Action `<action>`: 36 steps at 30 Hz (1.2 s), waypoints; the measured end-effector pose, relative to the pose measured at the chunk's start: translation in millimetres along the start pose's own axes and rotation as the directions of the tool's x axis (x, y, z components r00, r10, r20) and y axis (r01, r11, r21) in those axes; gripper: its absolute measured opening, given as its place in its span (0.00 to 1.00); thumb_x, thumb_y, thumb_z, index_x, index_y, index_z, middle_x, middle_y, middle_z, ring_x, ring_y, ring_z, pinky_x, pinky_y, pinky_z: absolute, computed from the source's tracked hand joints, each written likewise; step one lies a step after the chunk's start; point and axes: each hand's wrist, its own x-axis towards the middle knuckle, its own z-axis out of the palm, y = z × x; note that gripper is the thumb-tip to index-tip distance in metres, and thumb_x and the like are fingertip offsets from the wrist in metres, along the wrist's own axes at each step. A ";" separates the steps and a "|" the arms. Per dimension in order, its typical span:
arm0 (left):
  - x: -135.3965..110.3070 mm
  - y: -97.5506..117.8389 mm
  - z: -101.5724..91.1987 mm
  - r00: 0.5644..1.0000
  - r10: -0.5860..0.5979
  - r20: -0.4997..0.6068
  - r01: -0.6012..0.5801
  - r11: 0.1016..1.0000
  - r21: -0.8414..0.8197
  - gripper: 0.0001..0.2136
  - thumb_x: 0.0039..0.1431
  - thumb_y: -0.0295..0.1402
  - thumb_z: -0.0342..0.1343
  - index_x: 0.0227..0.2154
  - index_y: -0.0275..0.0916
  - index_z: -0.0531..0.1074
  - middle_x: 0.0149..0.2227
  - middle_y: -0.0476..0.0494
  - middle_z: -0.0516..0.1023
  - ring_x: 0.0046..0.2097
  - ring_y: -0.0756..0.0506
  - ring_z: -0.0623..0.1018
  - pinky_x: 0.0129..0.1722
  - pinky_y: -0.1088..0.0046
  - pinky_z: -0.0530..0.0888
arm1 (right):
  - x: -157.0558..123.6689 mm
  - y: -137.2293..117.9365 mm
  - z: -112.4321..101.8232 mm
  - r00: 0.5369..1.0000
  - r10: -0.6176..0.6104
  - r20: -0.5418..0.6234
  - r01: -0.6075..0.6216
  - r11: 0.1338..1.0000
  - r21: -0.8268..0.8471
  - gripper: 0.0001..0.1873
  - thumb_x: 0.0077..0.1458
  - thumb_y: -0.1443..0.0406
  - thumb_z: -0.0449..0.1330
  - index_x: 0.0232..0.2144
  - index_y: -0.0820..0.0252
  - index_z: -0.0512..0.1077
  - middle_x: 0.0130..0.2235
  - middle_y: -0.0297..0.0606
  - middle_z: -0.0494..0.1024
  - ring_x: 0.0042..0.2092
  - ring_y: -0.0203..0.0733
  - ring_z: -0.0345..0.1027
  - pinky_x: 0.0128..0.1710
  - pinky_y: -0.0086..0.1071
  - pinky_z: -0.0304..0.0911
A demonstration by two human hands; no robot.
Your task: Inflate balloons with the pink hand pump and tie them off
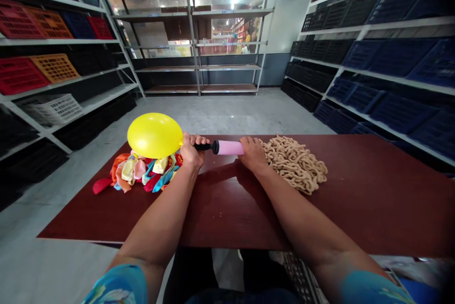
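Observation:
A yellow balloon [155, 135], swollen with air, sticks out to the left of my left hand [193, 149]. That hand is wrapped round the balloon's neck and the black nozzle end of a hand balloon pump [229, 148]. The pump has a pink barrel and is held level above the table. My right hand [253, 152] is closed round the right end of the pink barrel. Below the balloon lies a pile of colourful uninflated balloons [142, 171]. Beside my right hand sits a heap of thick beige rope [295, 164].
The dark red table [231, 209] stretches out in front of me. Metal shelving [194, 33] stands at the back. A left rack holds red, orange and white crates [59, 107]; a right rack holds dark blue crates [387, 57]. Grey floor [227, 114] lies between them.

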 end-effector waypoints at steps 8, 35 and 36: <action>17.4 31.1 -11.8 0.998 0.015 -0.059 -0.013 1.000 0.028 0.21 0.58 0.44 0.47 0.16 0.40 0.48 0.16 0.53 0.54 0.20 0.51 0.64 0.27 0.69 0.68 | 2.5 18.0 1.7 0.998 0.043 0.050 -0.044 0.999 0.010 0.14 0.50 0.68 0.55 0.42 0.57 0.65 0.42 0.40 0.70 0.41 0.44 0.57 0.38 0.33 0.48; 21.6 36.3 -17.1 0.999 0.048 -0.010 -0.048 0.999 -0.007 0.22 0.58 0.46 0.48 0.16 0.39 0.48 0.16 0.53 0.54 0.20 0.51 0.63 0.26 0.69 0.67 | 2.8 24.5 -3.3 0.985 0.092 0.144 -0.092 0.996 -0.010 0.15 0.50 0.65 0.57 0.42 0.56 0.64 0.44 0.41 0.70 0.43 0.46 0.60 0.38 0.35 0.50; 23.5 39.7 -19.8 0.998 0.058 -0.018 -0.058 0.998 -0.014 0.22 0.58 0.45 0.48 0.16 0.39 0.48 0.16 0.53 0.53 0.20 0.51 0.63 0.26 0.69 0.67 | 2.8 28.2 -2.9 0.983 0.108 0.147 -0.107 0.994 -0.015 0.14 0.50 0.65 0.56 0.42 0.56 0.64 0.44 0.41 0.70 0.43 0.46 0.60 0.38 0.35 0.50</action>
